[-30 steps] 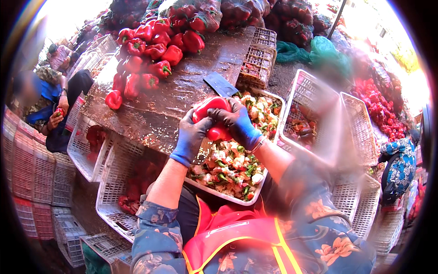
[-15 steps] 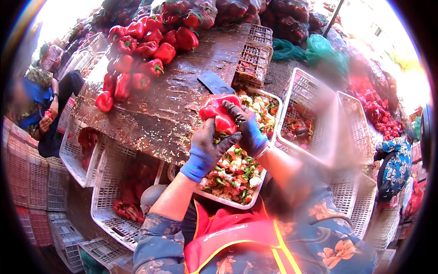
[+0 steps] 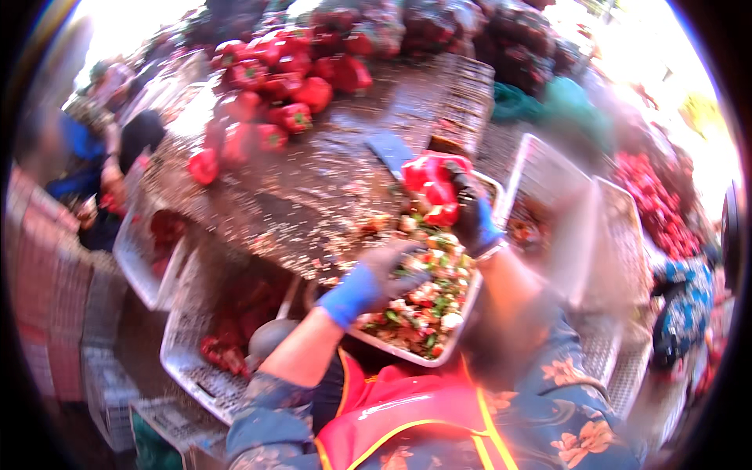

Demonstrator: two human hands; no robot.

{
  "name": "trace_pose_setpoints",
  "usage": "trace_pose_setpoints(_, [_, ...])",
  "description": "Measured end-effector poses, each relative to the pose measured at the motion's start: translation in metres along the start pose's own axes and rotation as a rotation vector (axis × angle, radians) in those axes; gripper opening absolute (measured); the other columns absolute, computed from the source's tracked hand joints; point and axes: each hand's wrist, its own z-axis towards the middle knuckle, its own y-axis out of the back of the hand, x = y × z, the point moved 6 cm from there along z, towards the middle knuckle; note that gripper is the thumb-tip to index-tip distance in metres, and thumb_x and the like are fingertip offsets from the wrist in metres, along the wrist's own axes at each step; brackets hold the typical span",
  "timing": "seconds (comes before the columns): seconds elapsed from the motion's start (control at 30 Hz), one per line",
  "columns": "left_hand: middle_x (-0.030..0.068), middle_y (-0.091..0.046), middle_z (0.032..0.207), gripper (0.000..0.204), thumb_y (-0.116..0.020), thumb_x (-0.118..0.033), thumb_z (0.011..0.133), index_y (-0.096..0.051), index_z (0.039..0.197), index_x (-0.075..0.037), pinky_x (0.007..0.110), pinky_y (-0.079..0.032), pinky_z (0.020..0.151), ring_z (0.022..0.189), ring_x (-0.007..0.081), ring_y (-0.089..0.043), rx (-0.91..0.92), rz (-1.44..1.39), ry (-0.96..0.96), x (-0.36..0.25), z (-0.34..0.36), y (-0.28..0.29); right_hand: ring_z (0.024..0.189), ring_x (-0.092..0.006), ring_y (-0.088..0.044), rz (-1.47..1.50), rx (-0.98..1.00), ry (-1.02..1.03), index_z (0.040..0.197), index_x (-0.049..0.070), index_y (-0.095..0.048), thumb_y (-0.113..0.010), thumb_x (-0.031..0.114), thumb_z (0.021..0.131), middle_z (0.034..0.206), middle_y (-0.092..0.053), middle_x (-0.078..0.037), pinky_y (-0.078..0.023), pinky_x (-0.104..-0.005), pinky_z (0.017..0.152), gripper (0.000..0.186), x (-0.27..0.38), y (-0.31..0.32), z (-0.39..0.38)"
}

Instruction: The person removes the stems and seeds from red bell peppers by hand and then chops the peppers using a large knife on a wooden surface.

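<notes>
My right hand (image 3: 468, 205), in a dark and blue glove, grips a red bell pepper (image 3: 429, 185) above the upper part of a tray of pepper cores and stems (image 3: 418, 317). My left hand (image 3: 380, 280), similarly gloved, is open below and left of it over that tray, blurred, its fingers apart. A flat blue-grey plate or blade (image 3: 387, 150) lies on the wet wooden board (image 3: 290, 204), just beyond the pepper. Seeds are scattered across the board, and several whole red peppers (image 3: 294, 117) are piled toward its back left.
Plastic crates (image 3: 188, 341) with red pepper pieces stand at lower left; more crates (image 3: 548, 211) at right, partly smeared. Sacks of peppers (image 3: 513, 47) and green netting (image 3: 576, 110) lie behind. A blurred person (image 3: 86, 196) is at left, another in blue patterned clothing (image 3: 681, 305) at right.
My right hand has moved up and rightward with the pepper. My left hand has let go of it and moved lower, over the tray. The view is now more blurred.
</notes>
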Motion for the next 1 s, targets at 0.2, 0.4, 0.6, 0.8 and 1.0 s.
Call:
trace_pose_setpoints(0.2, [0.0252, -0.058, 0.137, 0.067, -0.077, -0.042, 0.086, -0.056, 0.138, -0.004, 0.047, -0.046, 0.105, 0.124, 0.0416, -0.058, 0.188, 0.001, 0.014, 0.017, 0.006, -0.048, 0.109, -0.0168, -0.065, -0.153, 0.28, -0.072, 0.145, 0.007, -0.049, -0.063, 0.023, 0.102, 0.128, -0.065, -0.008, -0.054, -0.0337, 0.092, 0.048, -0.002, -0.138, -0.057])
trace_pose_setpoints(0.4, [0.0233, -0.071, 0.113, 0.047, -0.079, -0.034, 0.086, -0.069, 0.119, -0.002, 0.044, -0.056, 0.09, 0.102, 0.0329, -0.071, -0.07, 0.266, 0.286, 0.078, 0.041, 0.096, 0.114, -0.0163, -0.062, -0.455, 0.322, -0.03, 0.154, 0.003, -0.037, -0.06, 0.021, 0.103, 0.126, -0.064, -0.01, -0.049, -0.0298, 0.095, 0.059, 0.019, -0.125, -0.051])
trace_pose_setpoints(0.6, [0.0279, -0.058, 0.135, 0.086, -0.078, -0.049, 0.079, -0.05, 0.142, 0.002, 0.047, -0.044, 0.109, 0.127, 0.0421, -0.055, -0.711, 0.899, 0.675, 0.247, 0.031, 0.309, 0.112, -0.0198, -0.064, -0.537, 0.181, -0.107, 0.152, 0.002, -0.04, -0.059, 0.022, 0.102, 0.126, -0.064, -0.012, -0.051, -0.0344, 0.095, 0.057, 0.039, -0.076, -0.051])
trace_pose_setpoints(0.8, [0.0233, -0.068, 0.123, 0.07, -0.081, -0.035, 0.08, -0.055, 0.134, 0.002, 0.046, -0.052, 0.1, 0.112, 0.0406, -0.067, -0.732, 0.607, 0.944, 0.343, -0.007, 0.346, 0.115, -0.0156, -0.061, -0.525, 0.284, -0.144, 0.151, 0.001, -0.041, -0.062, 0.009, 0.101, 0.125, -0.063, -0.011, -0.048, -0.0301, 0.099, 0.056, 0.024, -0.067, -0.051])
trace_pose_setpoints(1.0, [0.0095, -0.073, 0.102, 0.041, -0.08, 0.001, 0.079, -0.065, 0.117, 0.001, 0.033, -0.058, 0.073, 0.082, 0.02, -0.07, -0.993, -0.555, 0.525, 0.296, -0.041, 0.282, 0.112, -0.014, -0.06, -0.58, 0.289, -0.206, 0.152, 0.001, -0.039, -0.069, 0.01, 0.098, 0.121, -0.063, -0.009, -0.049, -0.0299, 0.099, 0.063, 0.003, -0.076, -0.047])
